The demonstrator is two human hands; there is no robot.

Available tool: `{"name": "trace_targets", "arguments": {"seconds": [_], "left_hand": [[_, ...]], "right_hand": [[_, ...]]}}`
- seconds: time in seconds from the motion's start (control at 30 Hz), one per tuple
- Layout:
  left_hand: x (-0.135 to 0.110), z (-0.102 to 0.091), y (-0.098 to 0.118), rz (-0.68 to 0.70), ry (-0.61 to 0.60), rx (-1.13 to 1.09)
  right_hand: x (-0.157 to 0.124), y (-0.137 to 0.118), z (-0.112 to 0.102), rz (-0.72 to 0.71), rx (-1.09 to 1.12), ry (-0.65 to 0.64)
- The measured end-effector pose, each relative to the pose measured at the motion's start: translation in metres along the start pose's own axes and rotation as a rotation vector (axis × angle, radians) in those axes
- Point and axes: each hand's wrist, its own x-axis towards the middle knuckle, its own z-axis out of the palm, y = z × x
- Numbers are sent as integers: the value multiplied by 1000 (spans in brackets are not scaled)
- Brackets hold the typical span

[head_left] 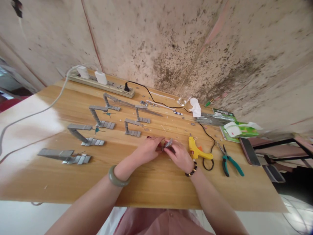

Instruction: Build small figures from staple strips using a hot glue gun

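Observation:
My left hand [146, 150] and my right hand [179, 156] meet over the middle of the wooden table [151, 186]. Both pinch a small grey metal strip piece [168, 143] between the fingertips. A grey-green bangle sits on my left wrist and a dark bead bracelet on my right. Just right of my right hand lies a yellow glue gun [197, 150] with a black cord. Several grey stands made of staple strips [94, 130] stand and lie in rows on the table's left half.
Green-handled pliers [230, 161] lie right of the glue gun. A phone [249, 150], green packets [238, 129] and a bundle of grey strips [211, 119] sit at the right. A power strip [102, 83] with white chargers runs along the stained wall. A chair stands at right.

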Motion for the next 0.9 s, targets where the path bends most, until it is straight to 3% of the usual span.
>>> {"name": "trace_targets", "arguments": {"seconds": [0.2,0.57,0.9], "left_hand": [[0,1,-2,-24,-12,36],[1,3,-9,-46,-4,73],[2,6,-18,-4,44,96]], "right_hand": [[3,0,-4,27,-35,-33],[0,13,-24,132,-124,-206],[3,10,-26,140,-134,-255]]}}
